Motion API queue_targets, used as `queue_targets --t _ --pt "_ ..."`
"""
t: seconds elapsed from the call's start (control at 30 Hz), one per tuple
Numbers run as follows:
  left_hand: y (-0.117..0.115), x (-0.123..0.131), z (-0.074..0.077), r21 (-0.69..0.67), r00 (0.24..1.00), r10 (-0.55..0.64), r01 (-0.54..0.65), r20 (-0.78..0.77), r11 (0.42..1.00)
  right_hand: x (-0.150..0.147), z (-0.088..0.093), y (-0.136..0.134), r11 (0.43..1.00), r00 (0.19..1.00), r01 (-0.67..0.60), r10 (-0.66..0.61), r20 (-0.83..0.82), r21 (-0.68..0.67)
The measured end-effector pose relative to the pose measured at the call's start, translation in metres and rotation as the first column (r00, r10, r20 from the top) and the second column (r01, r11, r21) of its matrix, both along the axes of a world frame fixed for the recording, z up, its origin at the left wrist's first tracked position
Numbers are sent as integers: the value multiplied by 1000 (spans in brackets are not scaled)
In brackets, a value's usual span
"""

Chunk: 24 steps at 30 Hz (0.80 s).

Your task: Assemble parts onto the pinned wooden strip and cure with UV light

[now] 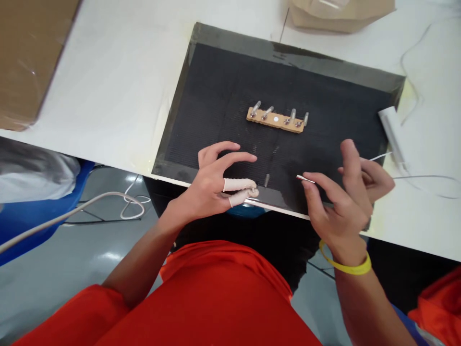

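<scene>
Yellow band at its wrist, the right hand pinches a slim white piece over the mat; a light, steady grip should serve. Leftward, the left hand has sheathed thumb and forefinger together, on what I can't tell. Just beyond lies a clear tube; farther, a brown strip carries four more.

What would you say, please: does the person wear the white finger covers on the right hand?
No, the white finger covers are on the left hand, while the right hand wears none.
</scene>
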<state>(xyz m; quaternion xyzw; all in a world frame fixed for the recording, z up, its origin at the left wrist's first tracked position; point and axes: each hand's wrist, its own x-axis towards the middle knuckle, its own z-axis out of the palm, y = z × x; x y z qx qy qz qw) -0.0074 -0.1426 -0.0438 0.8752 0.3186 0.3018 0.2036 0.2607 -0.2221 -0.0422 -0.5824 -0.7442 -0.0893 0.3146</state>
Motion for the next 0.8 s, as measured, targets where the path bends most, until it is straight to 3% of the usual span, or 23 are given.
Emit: queue_targets --t 0.2,0.33,0.53,0.7,0.8 --pt "13 -6 3 58 975 131 -122 -182 991 9 -10 -7 999 999 37 -38 -10 -14" --pt "23 -12 10 2 951 82 -85 -299 996 11 -16 -10 998 997 55 -56 -58 -10" --pt "28 -23 18 -31 937 25 -38 -347 999 12 -18 -11 997 994 75 -75 -85 -3" --pt "24 -46 41 29 888 98 -95 -448 995 12 -18 -12 997 991 78 -77 -108 7" --pt "10 -34 56 128 875 167 -122 -454 984 12 -18 -12 996 991 84 -81 -110 21"
